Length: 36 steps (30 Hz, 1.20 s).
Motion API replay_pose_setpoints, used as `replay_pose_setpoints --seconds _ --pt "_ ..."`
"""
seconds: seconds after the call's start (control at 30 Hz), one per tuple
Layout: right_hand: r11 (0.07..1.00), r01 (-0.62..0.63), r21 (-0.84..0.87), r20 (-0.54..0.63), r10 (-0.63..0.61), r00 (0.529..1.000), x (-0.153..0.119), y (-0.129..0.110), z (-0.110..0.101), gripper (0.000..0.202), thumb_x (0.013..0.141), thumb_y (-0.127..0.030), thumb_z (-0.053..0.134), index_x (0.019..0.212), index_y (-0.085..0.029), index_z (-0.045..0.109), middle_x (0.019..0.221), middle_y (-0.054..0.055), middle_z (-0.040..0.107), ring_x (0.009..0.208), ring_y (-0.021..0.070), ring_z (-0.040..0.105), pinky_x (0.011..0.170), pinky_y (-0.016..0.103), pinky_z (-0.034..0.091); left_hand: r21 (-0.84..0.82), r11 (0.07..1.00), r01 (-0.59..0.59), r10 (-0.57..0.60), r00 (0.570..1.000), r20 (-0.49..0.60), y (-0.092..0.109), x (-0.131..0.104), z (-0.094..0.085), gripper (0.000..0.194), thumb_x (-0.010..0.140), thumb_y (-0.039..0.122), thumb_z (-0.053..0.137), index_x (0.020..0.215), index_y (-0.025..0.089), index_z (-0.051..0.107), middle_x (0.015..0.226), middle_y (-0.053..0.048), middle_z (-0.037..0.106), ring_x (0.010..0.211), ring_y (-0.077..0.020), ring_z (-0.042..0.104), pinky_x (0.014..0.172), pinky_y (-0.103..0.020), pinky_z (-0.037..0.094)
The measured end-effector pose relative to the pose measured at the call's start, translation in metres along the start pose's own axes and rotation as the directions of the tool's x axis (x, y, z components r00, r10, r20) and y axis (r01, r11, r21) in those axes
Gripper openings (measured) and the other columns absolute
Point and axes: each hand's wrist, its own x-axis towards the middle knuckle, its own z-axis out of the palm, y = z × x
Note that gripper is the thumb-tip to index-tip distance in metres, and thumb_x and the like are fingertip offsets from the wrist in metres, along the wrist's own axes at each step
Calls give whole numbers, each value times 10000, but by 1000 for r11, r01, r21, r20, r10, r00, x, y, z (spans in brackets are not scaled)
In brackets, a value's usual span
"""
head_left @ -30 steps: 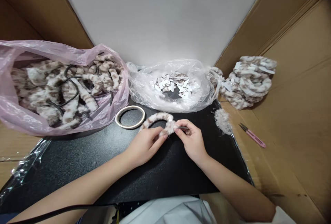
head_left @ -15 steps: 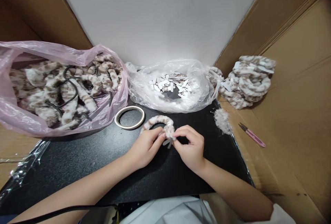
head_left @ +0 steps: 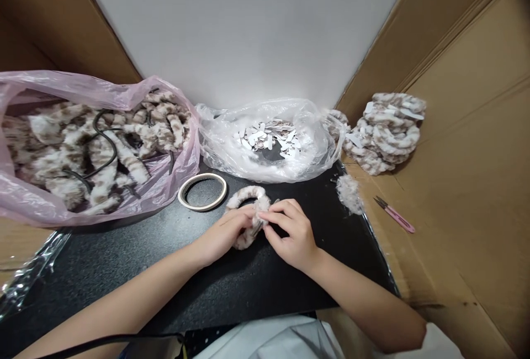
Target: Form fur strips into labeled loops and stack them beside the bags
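Both my hands are closed on a furry white-and-brown headband ring [head_left: 247,193], low over the black table. My left hand [head_left: 226,232] grips its near left side, thumb and fingers pressed together on the fur. At the right side, my right hand [head_left: 292,233] pinches the fur with thumb and fingertips. A small pale tip of a tag shows behind the right fingers; most of it is hidden. Just left of the ring lies a roll of tape [head_left: 202,192], apart from my hands.
A pink plastic bag [head_left: 99,83] at left holds furry strips and black cords. Behind, a clear bag [head_left: 223,160] contains white tags. Finished-looking furry rings [head_left: 389,132] are piled at right, near fluff [head_left: 350,194] and pink thread snips [head_left: 395,215]. Cardboard walls [head_left: 467,143] flank the black table [head_left: 174,292].
The ring has turned in my hands, so its near loop now shows below my fingers. The white tag that hung below it is now mostly hidden. The view has shifted slightly.
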Motion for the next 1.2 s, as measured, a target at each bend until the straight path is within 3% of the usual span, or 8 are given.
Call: replay_pose_setpoints --seconds 0.4,0.6,0.73,0.87,1.0,1.03,1.1,1.2 --pt "995 84 48 86 -87 992 -3 3 -2 431 743 -70 565 1136 -225 651 944 68 607 887 203 571 777 371 510 66 994 88 -91 995 46 9 -5 -1 204 764 328 598 696 137 620 551 36 421 520 -92 329 509 -218 285" --pt "992 67 106 70 -75 995 -3 -5 -4 429 729 -243 655 1155 -195 644 1050 110 609 935 237 602 811 408 534 272 961 -52 83 991 -104 15 -9 6 208 714 331 669 695 126 643 569 16 519 527 -100 410 509 -221 326" --pt "993 69 92 -37 -66 997 -5 -7 1 224 811 -107 629 1011 -189 688 962 90 675 864 172 660 758 287 570 626 759 -180 386 898 -209 16 -14 10 283 710 279 680 518 159 510 476 41 451 480 -89 386 472 -209 289" --pt "988 107 109 -73 -99 992 -1 -1 -3 233 830 -49 573 944 -202 707 926 68 706 832 145 689 736 246 586 778 478 -409 552 828 96 23 -21 4 292 799 251 625 545 176 502 477 35 479 452 -90 420 465 -216 312" --pt "976 162 143 -14 -161 987 8 6 -16 198 851 -58 566 909 -192 700 895 76 718 819 146 693 726 258 592 805 238 -544 760 620 195 35 -25 -3 80 784 211 627 713 197 593 667 -31 608 632 -158 543 631 -276 429" --pt "968 191 161 25 -197 980 10 8 -18 186 860 -71 565 914 -191 696 894 77 721 825 149 692 729 265 593 813 222 -537 756 622 204 38 -24 -4 49 775 234 646 787 198 614 762 -59 639 717 -184 568 690 -299 443" --pt "948 255 192 97 -277 956 11 10 -22 158 875 -99 565 923 -187 687 898 82 727 839 156 689 742 282 594 806 286 -519 615 744 261 42 -22 -3 159 800 294 643 922 195 622 901 -90 655 820 -207 581 747 -314 447" --pt "917 330 224 156 -368 917 11 11 -22 155 878 -85 556 927 -177 672 911 91 735 858 167 688 766 301 594 731 544 -412 271 911 312 43 -17 -2 191 896 370 543 934 185 574 800 -45 647 701 -162 563 640 -261 415"
